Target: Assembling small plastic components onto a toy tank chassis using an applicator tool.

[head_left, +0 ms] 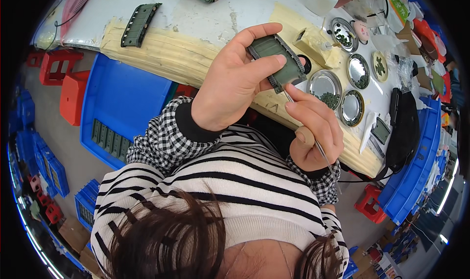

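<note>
My left hand (227,81) grips a dark green toy tank hull (267,46) with tracks along its edges, thumb pressed across the flat side. Between the fingers of my right hand (316,125) is a thin metal tool (324,156), its tip at the hull's near corner. A tan wrap covers one finger of that hand. Just right of the hull stand round metal dishes, one (324,81) holding small green parts. Another tracked hull (140,25) lies at the table's left.
Left of me, a blue tray (129,90) holds several green hulls. Other dishes (352,107) and a yellowish block (316,46) stand at the right. Red stools (73,98) are beside the table. A white-handled tool (368,132) and a black bag (404,142) lie at the right edge.
</note>
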Available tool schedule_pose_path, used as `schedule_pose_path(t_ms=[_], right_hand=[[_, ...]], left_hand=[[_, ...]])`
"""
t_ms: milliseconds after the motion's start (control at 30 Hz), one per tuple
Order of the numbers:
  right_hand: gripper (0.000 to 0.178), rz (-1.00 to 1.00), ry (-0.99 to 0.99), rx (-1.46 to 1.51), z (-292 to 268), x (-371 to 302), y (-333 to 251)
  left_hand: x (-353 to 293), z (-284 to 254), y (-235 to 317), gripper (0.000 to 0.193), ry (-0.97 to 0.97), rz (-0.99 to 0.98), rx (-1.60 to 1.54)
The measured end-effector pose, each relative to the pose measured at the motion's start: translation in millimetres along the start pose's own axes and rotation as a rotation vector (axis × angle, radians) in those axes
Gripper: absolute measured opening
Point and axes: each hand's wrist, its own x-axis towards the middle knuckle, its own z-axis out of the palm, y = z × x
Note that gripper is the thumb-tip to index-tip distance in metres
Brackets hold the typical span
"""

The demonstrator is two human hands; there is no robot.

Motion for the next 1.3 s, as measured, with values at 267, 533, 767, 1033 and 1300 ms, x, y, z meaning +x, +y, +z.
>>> schedule_pose_path(t_ms=[267, 533, 767, 1033, 1300], right_hand=[[0.026, 0.154, 0.318, 0.189, -4.3, -6.9, 15.9], [0.041, 0.072, 0.106, -0.221, -10.9, 18.3, 13.9], [0.031, 0.203, 0.159, -0.170, -14.2, 20.1, 5.3], [0.033, 0.203, 0.235, -0.153, -9.2, 17.7, 9.4], [0.031, 0.245, 0.203, -0.093, -12.6, 16.8, 6.9]], left_hand=[[10.0, -9.6, 17.9, 0.051, -0.188, -0.088, -0.081], [7.1, -15.0, 31.2, 0.057, -0.424, -0.308, -0.017], [1.0, -19.3, 20.5, 0.059, -0.478, -0.465, 0.023], [1.8, -17.1, 14.6, 0.066, -0.406, -0.554, 0.107], [-3.1, -17.3, 33.4, 0.065, -0.519, -0.417, 0.433]])
